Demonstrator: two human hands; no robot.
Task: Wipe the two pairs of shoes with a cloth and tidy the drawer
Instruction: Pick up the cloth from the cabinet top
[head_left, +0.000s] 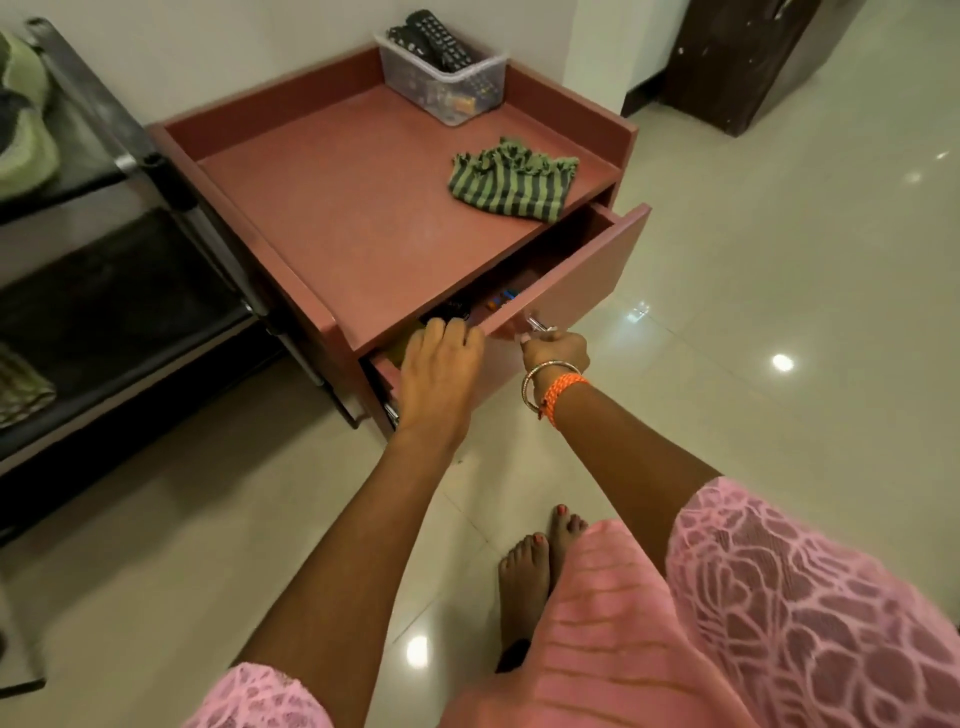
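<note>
Hands first: my right hand (555, 349) is curled around the metal handle (540, 326) on the drawer (566, 291), which stands partly pulled out. My left hand (440, 364) rests on the drawer's near edge, fingers bent into the opening; whether it grips anything I cannot tell. Farther back, the striped cloth (511, 179) lies on the bench (353, 208), and beyond it a clear box (441, 78) holds remotes.
</note>
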